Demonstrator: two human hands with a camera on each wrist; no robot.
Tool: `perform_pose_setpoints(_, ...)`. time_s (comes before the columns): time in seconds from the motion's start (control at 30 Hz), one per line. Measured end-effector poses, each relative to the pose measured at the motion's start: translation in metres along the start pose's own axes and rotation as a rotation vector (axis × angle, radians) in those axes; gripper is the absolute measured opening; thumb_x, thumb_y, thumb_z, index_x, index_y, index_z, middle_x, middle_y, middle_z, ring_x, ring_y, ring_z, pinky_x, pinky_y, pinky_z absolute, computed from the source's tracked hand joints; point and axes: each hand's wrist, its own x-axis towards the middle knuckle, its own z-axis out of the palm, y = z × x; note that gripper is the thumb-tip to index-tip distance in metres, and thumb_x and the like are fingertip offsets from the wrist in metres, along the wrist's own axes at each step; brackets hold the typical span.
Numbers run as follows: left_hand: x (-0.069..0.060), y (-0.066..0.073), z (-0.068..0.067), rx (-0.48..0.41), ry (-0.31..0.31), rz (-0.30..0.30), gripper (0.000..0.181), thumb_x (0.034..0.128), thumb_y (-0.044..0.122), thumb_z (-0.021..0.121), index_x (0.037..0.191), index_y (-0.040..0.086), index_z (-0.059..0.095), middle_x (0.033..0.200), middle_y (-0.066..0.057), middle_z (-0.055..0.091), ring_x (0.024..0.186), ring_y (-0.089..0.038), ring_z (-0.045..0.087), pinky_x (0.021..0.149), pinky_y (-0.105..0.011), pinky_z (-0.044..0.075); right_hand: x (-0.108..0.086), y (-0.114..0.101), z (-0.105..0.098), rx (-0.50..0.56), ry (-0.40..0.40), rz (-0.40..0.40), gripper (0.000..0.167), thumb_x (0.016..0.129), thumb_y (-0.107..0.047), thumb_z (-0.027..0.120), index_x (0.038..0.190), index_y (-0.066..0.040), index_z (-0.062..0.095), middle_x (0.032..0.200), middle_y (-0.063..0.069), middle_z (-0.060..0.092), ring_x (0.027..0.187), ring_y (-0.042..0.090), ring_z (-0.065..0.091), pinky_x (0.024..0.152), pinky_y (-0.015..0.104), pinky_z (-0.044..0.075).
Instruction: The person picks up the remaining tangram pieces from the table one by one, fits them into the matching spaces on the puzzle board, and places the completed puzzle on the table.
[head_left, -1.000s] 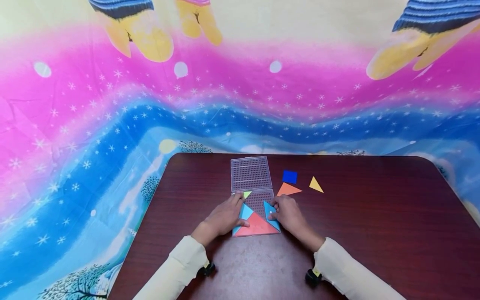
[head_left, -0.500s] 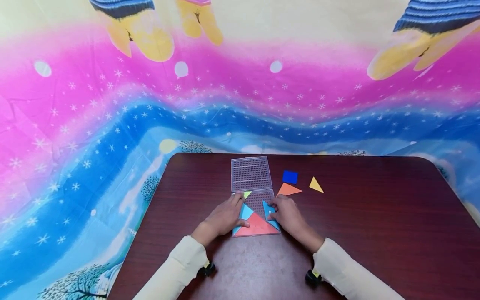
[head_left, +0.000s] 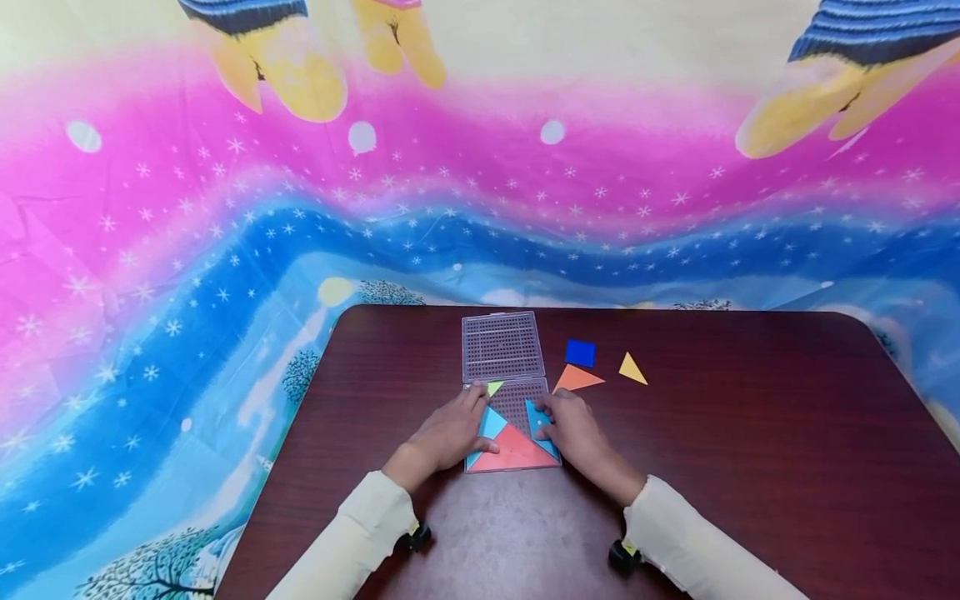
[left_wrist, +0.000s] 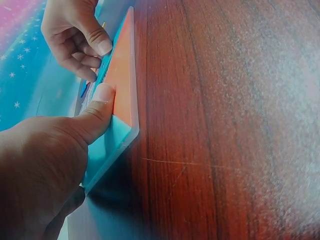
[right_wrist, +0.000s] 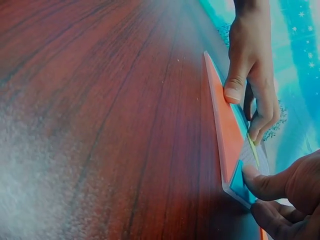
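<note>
An opened clear plastic case, its base (head_left: 513, 400) towards the person, holds flat tangram pieces. In it lie a large red triangle (head_left: 519, 452) along the near edge, a light-blue piece (head_left: 492, 422) at the left, and a small yellow-green piece (head_left: 495, 389) in the far left corner. My left hand (head_left: 446, 433) grips the case's left side, thumb over the red triangle and a fingertip at the yellow-green piece. Between thumb and fingers, my right hand (head_left: 581, 429) pinches a blue triangle (head_left: 536, 417) at the base's right edge. Fingers partly cover both pieces at the sides.
The case's perforated lid (head_left: 501, 346) lies folded back beyond the base. To its right on the brown table (head_left: 750, 450) are a dark-blue square (head_left: 580, 353), an orange triangle (head_left: 577, 378) and a yellow triangle (head_left: 632, 369). A printed cloth (head_left: 480, 183) hangs behind the table.
The blue triangle and the right hand have shifted very slightly left. My left hand and the other pieces look unchanged.
</note>
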Motion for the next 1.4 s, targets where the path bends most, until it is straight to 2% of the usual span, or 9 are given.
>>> perform_pose_setpoints(0.13, 0.0, 0.0, 0.0, -0.005, -0.001, 0.001, 0.091, 0.0969, 0.064, 0.052, 0.157, -0.001, 0.035, 0.166, -0.018, 0.029, 0.156, -0.029, 0.029, 0.122, -0.038, 0.037, -0.002, 0.002, -0.001, -0.004, 0.008, -0.037, 0.033, 0.079, -0.006, 0.088, 0.11, -0.003, 0.078, 0.09, 0.007, 0.063, 0.077, 0.014, 0.056, 0.069, 0.03, 0.056)
perform_pose_setpoints(0.4, 0.0, 0.0, 0.001, -0.014, -0.023, -0.021, 0.091, 0.0965, 0.065, 0.052, 0.158, 0.001, 0.033, 0.167, -0.016, 0.027, 0.156, -0.028, 0.03, 0.122, -0.038, 0.038, -0.007, 0.008, 0.0, -0.069, 0.039, -0.196, 0.029, 0.079, -0.001, 0.085, 0.107, 0.0, 0.08, 0.112, 0.014, 0.073, 0.106, 0.03, 0.066, 0.093, 0.045, 0.059)
perform_pose_setpoints(0.63, 0.001, -0.002, 0.002, -0.011, -0.022, -0.02, 0.091, 0.0967, 0.065, 0.052, 0.159, 0.001, 0.032, 0.168, -0.016, 0.026, 0.156, -0.028, 0.029, 0.123, -0.038, 0.037, -0.01, 0.007, 0.001, -0.069, 0.022, -0.201, 0.025, 0.082, 0.0, 0.083, 0.107, 0.003, 0.079, 0.119, 0.017, 0.073, 0.112, 0.034, 0.066, 0.098, 0.047, 0.058)
perform_pose_setpoints(1.0, 0.0, -0.001, 0.001, -0.022, -0.006, -0.005, 0.091, 0.0972, 0.064, 0.052, 0.158, 0.0, 0.032, 0.167, -0.017, 0.028, 0.156, -0.029, 0.03, 0.122, -0.039, 0.039, -0.013, 0.013, -0.001, -0.066, 0.045, -0.242, 0.024, 0.081, 0.0, 0.083, 0.105, 0.003, 0.08, 0.116, 0.016, 0.073, 0.109, 0.033, 0.067, 0.094, 0.045, 0.059)
perform_pose_setpoints(1.23, 0.0, -0.002, 0.001, -0.023, -0.004, -0.008, 0.09, 0.0973, 0.064, 0.052, 0.158, 0.0, 0.032, 0.167, -0.017, 0.027, 0.156, -0.029, 0.028, 0.122, -0.039, 0.037, -0.014, 0.014, -0.002, -0.093, 0.034, -0.231, 0.022, 0.082, -0.002, 0.083, 0.105, 0.001, 0.08, 0.117, 0.015, 0.074, 0.111, 0.032, 0.067, 0.095, 0.045, 0.058)
perform_pose_setpoints(1.4, 0.0, -0.001, 0.0, -0.016, -0.003, 0.001, 0.092, 0.0966, 0.065, 0.053, 0.158, -0.001, 0.033, 0.166, -0.018, 0.028, 0.156, -0.029, 0.028, 0.122, -0.039, 0.037, -0.015, 0.011, -0.002, -0.101, 0.036, -0.224, 0.019, 0.081, -0.001, 0.084, 0.099, 0.003, 0.081, 0.11, 0.012, 0.074, 0.108, 0.029, 0.067, 0.095, 0.044, 0.059)
